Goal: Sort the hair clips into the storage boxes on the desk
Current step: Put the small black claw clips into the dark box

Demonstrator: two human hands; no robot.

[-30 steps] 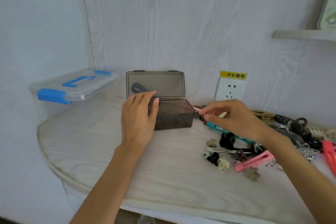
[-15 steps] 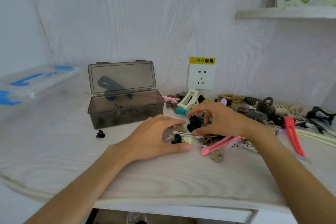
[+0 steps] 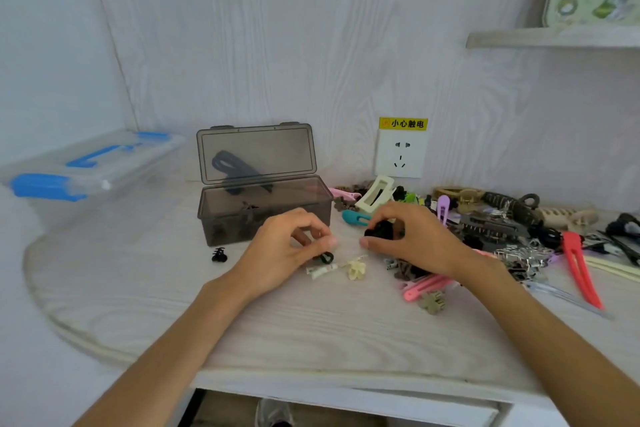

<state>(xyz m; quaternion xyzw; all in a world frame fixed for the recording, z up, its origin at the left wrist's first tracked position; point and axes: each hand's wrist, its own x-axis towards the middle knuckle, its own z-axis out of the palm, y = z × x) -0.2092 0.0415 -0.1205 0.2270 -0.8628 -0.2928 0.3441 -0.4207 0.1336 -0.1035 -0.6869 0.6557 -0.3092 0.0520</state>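
The hair clips lay mostly in a loose heap (image 3: 502, 229) along the right and back of the surface (image 3: 242, 322), and the ones in play sat at the heap's left edge, between the two hands. A small black clip (image 3: 325, 257) rested on the surface just under the fingertips of the left hand (image 3: 287, 250), whose fingers were curled inward with thumb and forefinger closed together above it; whether they actually pinched that clip or only touched it could not be told. The right hand (image 3: 412, 239) held a dark clip (image 3: 381, 229) between thumb and curled fingers, just right of the left hand and nearly level with it. The open smoky-grey box (image 3: 263, 215), its lid standing upright against the wall, lay up and to the left of both hands, long axis running left to right, with its near right corner close behind the left hand's knuckles. So the left hand was the nearer to the box, and a short carry back and leftward over the front wall would likely have served; the right hand would have had to cross in front of or over the left. A stray black clip (image 3: 219, 255) lay alone on the surface just before the box's left end, and the clear box with blue latches (image 3: 86, 170) stood well apart at the far left.
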